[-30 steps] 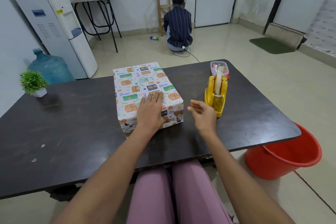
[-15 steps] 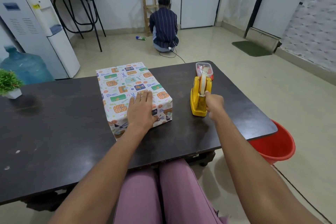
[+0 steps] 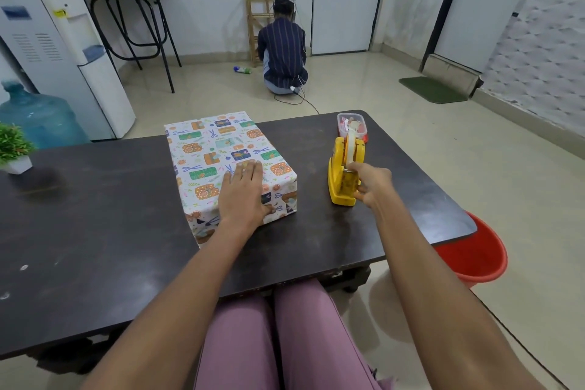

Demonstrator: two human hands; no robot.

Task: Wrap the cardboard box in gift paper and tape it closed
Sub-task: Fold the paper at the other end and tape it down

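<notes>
A box wrapped in white gift paper with colourful prints (image 3: 218, 152) lies on the dark table (image 3: 95, 215). My left hand (image 3: 242, 195) rests flat on its near top, fingers straight, thumb over the near end face. To the right stands a yellow tape dispenser (image 3: 340, 180) with a roll of tape. My right hand (image 3: 372, 185) is at the dispenser's near right side, and its fingers pinch the tape end by the cutter.
A small clear container (image 3: 352, 123) sits behind the dispenser. A potted plant (image 3: 14, 149) stands at the table's left edge. A red bucket (image 3: 474, 250) is on the floor at right. A person (image 3: 283, 54) crouches on the floor beyond the table.
My right hand moved from the space beside the box over to the tape dispenser and took hold at its cutter end. My left hand stayed pressed on the box.
</notes>
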